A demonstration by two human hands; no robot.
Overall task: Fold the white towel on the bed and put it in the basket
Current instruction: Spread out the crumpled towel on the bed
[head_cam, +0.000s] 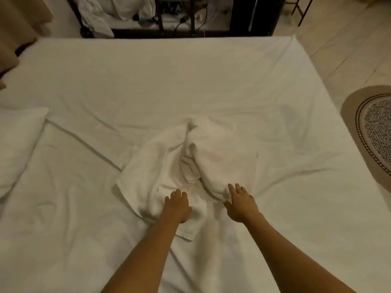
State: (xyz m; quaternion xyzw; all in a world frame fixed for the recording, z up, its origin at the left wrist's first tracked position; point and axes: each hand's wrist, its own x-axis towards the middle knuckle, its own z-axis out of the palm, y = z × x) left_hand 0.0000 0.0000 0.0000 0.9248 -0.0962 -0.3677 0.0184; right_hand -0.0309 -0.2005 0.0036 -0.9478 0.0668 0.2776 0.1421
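Note:
A white towel [186,163] lies crumpled in a heap on the white bed sheet [160,81], near the middle of the bed. My left hand [177,206] rests on the towel's near edge, fingers curled over the cloth. My right hand [241,205] sits just right of it, fingers spread, fingertips touching the towel's right bulge. Whether the left hand pinches the cloth is not visible. No basket is in view.
A white pillow [19,149] lies at the left edge of the bed. A round patterned rug [374,132] lies on the tiled floor to the right. A dark metal frame [179,22] with cables and white cloth stands beyond the far edge.

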